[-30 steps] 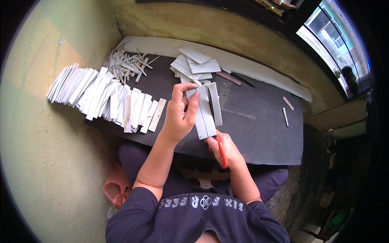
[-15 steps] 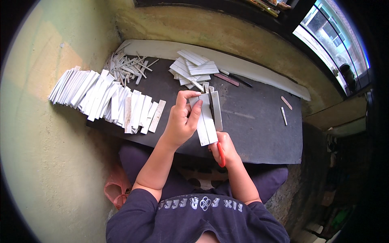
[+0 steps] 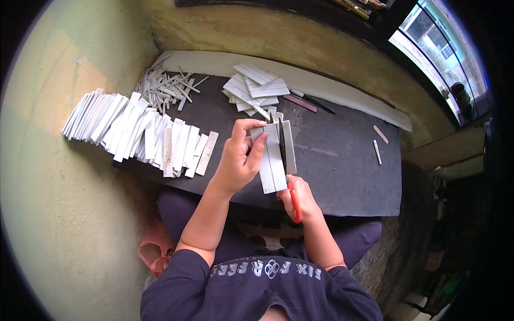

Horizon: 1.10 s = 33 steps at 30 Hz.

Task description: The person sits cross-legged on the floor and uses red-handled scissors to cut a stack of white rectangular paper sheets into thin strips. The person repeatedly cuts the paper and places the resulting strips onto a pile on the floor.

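Observation:
My left hand (image 3: 239,159) grips a white rectangular sheet (image 3: 274,160) by its left edge and holds it upright over the dark slab (image 3: 342,160). My right hand (image 3: 299,198) is closed on the red handles of a pair of scissors (image 3: 286,171). The dark blades run up through the sheet, splitting it into narrow strips. The sheet's right strip stands partly apart from the rest.
A long row of cut white strips (image 3: 134,131) lies fanned along the slab's left side. Thin offcuts (image 3: 168,88) are heaped at the back left, and a stack of white pieces (image 3: 254,91) sits behind the sheet. Small sticks (image 3: 378,142) lie at the right; a pink bag (image 3: 155,251) rests by my knee.
The scissor blades have advanced further up through the sheet. Both hands and the sheet have stayed in nearly the same place.

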Available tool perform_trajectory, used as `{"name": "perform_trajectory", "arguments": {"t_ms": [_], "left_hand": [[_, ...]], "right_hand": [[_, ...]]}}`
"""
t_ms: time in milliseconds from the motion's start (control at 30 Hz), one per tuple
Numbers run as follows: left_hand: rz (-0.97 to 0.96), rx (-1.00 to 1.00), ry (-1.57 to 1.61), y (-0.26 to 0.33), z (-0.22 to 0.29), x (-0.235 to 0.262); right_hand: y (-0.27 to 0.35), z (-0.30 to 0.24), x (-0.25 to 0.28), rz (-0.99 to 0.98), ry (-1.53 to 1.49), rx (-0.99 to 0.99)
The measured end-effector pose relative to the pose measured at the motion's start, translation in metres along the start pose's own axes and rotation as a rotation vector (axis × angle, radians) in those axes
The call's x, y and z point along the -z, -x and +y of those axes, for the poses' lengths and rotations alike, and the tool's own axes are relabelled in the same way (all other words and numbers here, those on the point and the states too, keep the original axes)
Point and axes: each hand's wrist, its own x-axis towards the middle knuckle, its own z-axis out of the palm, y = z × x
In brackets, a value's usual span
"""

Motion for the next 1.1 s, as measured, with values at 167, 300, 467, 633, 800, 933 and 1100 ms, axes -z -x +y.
{"name": "perform_trajectory", "arguments": {"t_ms": [167, 300, 467, 633, 800, 933, 1100], "left_hand": [[0.011, -0.026, -0.019, -0.001, 0.000, 0.000], [0.017, -0.023, -0.018, -0.002, -0.001, 0.002], [0.017, -0.007, -0.023, -0.003, -0.002, 0.004], [0.030, 0.024, -0.013, -0.003, -0.001, 0.007], [0.039, 0.045, -0.014, -0.005, 0.000, 0.007], [0.022, 0.155, 0.028, -0.007, 0.005, 0.010], [-0.267, 0.321, 0.233, -0.004, 0.012, 0.022]], "right_hand": [[-0.003, 0.006, -0.006, 0.041, 0.030, -0.017], [-0.006, 0.007, -0.009, 0.064, 0.012, -0.016], [-0.009, 0.013, -0.013, 0.092, -0.024, -0.004], [-0.012, 0.018, -0.017, 0.110, -0.026, 0.042], [-0.015, 0.023, -0.021, 0.117, -0.066, 0.012], [-0.017, 0.020, -0.022, 0.125, -0.146, -0.013], [-0.020, 0.019, -0.024, 0.167, -0.191, -0.013]]}}
